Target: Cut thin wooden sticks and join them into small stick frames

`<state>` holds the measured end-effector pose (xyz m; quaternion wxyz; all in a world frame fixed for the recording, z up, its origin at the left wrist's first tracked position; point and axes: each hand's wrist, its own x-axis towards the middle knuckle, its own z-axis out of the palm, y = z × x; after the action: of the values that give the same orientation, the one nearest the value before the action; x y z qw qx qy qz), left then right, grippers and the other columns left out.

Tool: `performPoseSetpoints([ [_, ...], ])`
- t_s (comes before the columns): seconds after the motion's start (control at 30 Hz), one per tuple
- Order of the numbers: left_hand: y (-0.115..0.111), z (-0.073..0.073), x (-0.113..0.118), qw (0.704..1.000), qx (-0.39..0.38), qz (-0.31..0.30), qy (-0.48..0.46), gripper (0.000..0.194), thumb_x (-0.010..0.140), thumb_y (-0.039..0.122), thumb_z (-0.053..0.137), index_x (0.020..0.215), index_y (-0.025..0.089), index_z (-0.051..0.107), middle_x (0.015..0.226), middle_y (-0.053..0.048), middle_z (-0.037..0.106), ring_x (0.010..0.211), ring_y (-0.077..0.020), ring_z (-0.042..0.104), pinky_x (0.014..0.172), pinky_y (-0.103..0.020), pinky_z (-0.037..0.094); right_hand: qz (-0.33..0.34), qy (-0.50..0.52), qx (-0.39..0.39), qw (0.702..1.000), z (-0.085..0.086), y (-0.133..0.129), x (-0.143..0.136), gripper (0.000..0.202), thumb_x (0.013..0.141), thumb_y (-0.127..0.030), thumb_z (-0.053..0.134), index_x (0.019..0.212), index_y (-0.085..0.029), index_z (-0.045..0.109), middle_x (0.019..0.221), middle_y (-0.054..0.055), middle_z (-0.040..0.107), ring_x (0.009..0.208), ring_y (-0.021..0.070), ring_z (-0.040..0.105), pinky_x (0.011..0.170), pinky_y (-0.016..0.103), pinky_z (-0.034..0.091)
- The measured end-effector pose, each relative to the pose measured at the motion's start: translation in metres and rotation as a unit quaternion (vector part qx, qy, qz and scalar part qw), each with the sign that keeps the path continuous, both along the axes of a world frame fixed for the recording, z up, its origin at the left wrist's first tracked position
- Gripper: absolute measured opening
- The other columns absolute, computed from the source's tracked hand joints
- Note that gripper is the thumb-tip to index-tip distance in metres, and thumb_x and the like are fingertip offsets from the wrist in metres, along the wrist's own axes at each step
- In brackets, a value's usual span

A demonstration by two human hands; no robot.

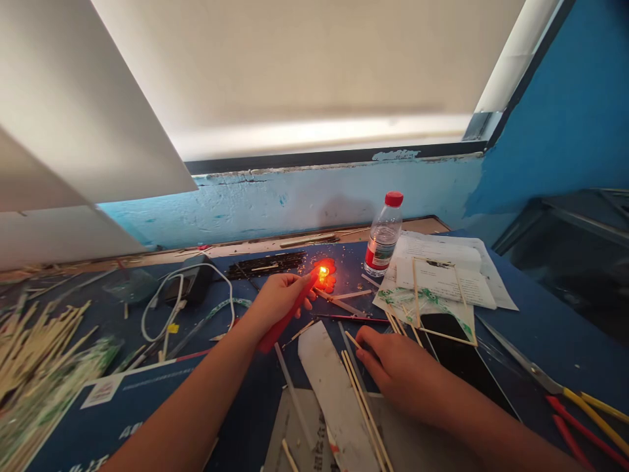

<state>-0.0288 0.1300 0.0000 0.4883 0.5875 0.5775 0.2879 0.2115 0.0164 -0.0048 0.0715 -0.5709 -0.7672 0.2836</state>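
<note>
My left hand [282, 298] is closed round a long red tool [285, 328], its far tip beside a bright flame [323, 272]. Under the flame lies a red flower-shaped piece [329, 283]; whether the tool touches it I cannot tell. To the right, my right hand [393, 364] pinches a thin wooden stick [350, 339] between thumb and fingers. Below it, wooden sticks [361, 400] lie along a worn white strip [329, 387]. A translucent rod [295, 393] rests left of that strip. A black phone [466, 360] lies beyond my right hand, partly under a stick frame [459, 292].
A red-capped bottle [383, 239] stands near the wall, beside papers [442, 272]. Scissors [535, 370] lie at right. At left are a black adapter [191, 285] with white cable, a heap of sticks [39, 341] and a blue book [118, 413]. Dark sticks [268, 264] lie behind.
</note>
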Motion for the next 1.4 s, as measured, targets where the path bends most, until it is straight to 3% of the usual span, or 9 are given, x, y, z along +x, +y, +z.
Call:
performPoseSetpoints([
  [0.27, 0.0, -0.002, 0.0, 1.0, -0.005, 0.005, 0.009, 0.042, 0.093, 0.054, 0.064, 0.082, 0.015, 0.071, 0.062, -0.001, 0.07, 0.041, -0.0109, 0.055, 0.045, -0.025, 0.041, 0.001, 0.0, 0.0, 1.0, 0.0, 0.0, 0.001, 0.016, 0.104, -0.031, 0.047, 0.097, -0.022, 0.058, 0.082, 0.005, 0.072, 0.068, 0.0192, 0.063, 0.058, 0.029, 0.03],
  [0.5, 0.0, -0.002, 0.001, 1.0, 0.001, 0.007, -0.003, 0.047, 0.088, 0.059, 0.063, 0.072, 0.016, 0.072, 0.059, -0.006, 0.072, 0.039, -0.0126, 0.054, 0.044, -0.025, 0.039, 0.002, 0.002, 0.002, 1.0, -0.002, -0.001, 0.002, 0.017, 0.104, -0.032, 0.046, 0.097, -0.023, 0.059, 0.084, 0.005, 0.073, 0.07, 0.0195, 0.064, 0.059, 0.029, 0.03],
  [0.83, 0.001, -0.003, 0.0, 1.0, -0.007, 0.004, 0.01, 0.047, 0.092, 0.059, 0.062, 0.077, 0.015, 0.071, 0.061, -0.002, 0.07, 0.041, -0.0114, 0.054, 0.045, -0.025, 0.041, -0.013, 0.004, 0.025, 1.0, -0.003, 0.002, 0.0, 0.017, 0.103, -0.03, 0.047, 0.102, -0.022, 0.062, 0.084, 0.006, 0.075, 0.074, 0.0217, 0.068, 0.061, 0.029, 0.035],
  [1.0, 0.002, -0.006, -0.002, 0.998, -0.043, -0.004, 0.034, 0.028, 0.1, 0.04, 0.062, 0.109, 0.015, 0.068, 0.096, -0.004, 0.072, 0.074, -0.0159, 0.069, 0.068, -0.033, 0.059, -0.047, -0.001, 0.056, 0.997, -0.005, 0.012, 0.002, 0.04, 0.104, -0.027, 0.042, 0.142, -0.02, 0.052, 0.11, 0.013, 0.077, 0.095, 0.0277, 0.071, 0.075, 0.034, 0.043],
  [1.13, 0.003, -0.007, -0.003, 0.997, -0.06, -0.006, 0.043, 0.03, 0.099, 0.036, 0.065, 0.123, 0.017, 0.065, 0.12, -0.009, 0.069, 0.097, -0.0226, 0.07, 0.082, -0.042, 0.061, -0.045, -0.015, 0.059, 0.997, -0.009, 0.015, 0.003, 0.046, 0.102, -0.029, 0.044, 0.145, -0.019, 0.054, 0.109, 0.015, 0.077, 0.095, 0.0302, 0.072, 0.078, 0.037, 0.046],
  [1.4, 0.001, -0.002, 0.001, 0.997, -0.065, 0.0, 0.046, 0.031, 0.099, 0.036, 0.065, 0.124, 0.017, 0.065, 0.121, -0.009, 0.069, 0.098, -0.0233, 0.07, 0.083, -0.043, 0.061, -0.041, -0.034, 0.054, 0.997, -0.01, 0.012, 0.0, 0.051, 0.102, -0.029, 0.044, 0.151, -0.016, 0.051, 0.108, 0.017, 0.078, 0.095, 0.0318, 0.072, 0.078, 0.039, 0.048],
])
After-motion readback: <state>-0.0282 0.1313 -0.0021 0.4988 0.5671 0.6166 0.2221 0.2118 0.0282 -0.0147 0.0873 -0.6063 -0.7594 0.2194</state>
